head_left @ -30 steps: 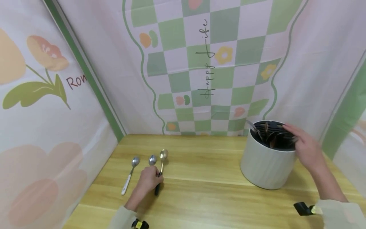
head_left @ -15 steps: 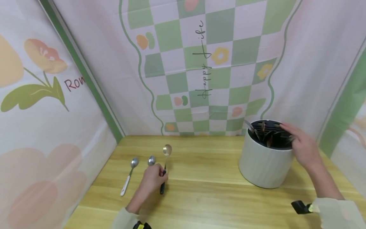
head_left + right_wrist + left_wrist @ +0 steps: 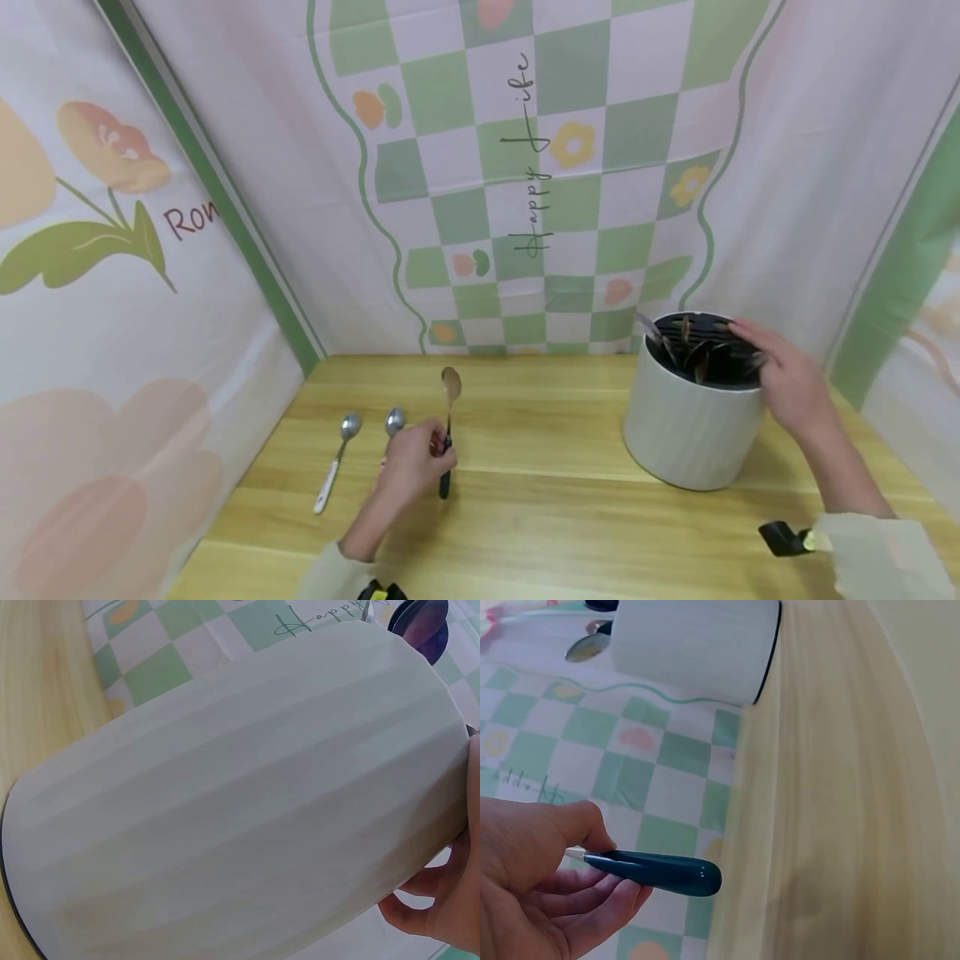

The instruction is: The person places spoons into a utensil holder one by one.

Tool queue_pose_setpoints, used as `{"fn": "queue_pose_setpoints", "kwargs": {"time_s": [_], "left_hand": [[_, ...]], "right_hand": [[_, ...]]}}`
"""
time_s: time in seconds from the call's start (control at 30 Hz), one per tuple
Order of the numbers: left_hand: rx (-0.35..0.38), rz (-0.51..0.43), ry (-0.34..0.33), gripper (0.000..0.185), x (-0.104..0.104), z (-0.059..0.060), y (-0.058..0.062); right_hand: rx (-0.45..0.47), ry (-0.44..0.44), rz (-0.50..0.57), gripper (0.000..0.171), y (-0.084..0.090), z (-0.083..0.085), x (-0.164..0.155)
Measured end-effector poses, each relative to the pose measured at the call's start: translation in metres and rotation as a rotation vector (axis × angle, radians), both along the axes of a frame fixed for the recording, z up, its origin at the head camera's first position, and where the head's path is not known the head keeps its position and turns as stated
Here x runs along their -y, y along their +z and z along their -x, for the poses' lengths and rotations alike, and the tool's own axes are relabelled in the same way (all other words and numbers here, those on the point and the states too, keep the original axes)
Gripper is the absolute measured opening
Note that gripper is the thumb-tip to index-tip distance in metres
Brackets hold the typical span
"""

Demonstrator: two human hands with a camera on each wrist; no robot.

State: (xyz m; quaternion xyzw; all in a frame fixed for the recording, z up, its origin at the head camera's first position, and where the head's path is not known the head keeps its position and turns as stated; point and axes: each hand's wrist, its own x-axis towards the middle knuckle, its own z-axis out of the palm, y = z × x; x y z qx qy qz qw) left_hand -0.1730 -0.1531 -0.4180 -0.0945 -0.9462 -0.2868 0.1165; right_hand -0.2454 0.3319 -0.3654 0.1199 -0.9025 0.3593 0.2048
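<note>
In the head view my left hand (image 3: 414,460) pinches a spoon (image 3: 452,385) by its dark handle between thumb and fingers. Bowl up, the spoon stands tilted over the table; its glossy dark handle end (image 3: 664,873) points toward the table in the left wrist view. A silver spoon (image 3: 394,420) lies partly hidden behind this hand, and a white-handled spoon (image 3: 337,462) lies farther left. At the right, my right hand (image 3: 798,392) holds the rim of a ribbed white utensil holder (image 3: 692,433), one finger along the edge and others against its outer wall (image 3: 427,892).
Several utensils (image 3: 701,350) stick up from the holder's black slotted insert. The wooden table (image 3: 540,517) ends against a checked fabric backdrop (image 3: 517,167) at the back, with another printed sheet (image 3: 135,333) along the left.
My left hand has lifted the dark-handled spoon off the table and carried it rightward, turning it more upright. The right hand keeps its place on the holder; the head view has shifted slightly.
</note>
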Motion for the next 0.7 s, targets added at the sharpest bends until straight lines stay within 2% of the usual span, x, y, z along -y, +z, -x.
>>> {"fn": "queue_pose_setpoints", "kwargs": {"time_s": [0.3,0.7], "left_hand": [[-0.015,-0.088,-0.093,0.012,-0.018,0.000,0.009],[-0.051,-0.192,-0.126,0.007,-0.045,0.005,0.019]], "right_hand": [[-0.046,-0.013,-0.017,0.055,-0.002,-0.002,0.000],[-0.042,-0.019,-0.016,0.055,-0.001,-0.003,0.000]]}}
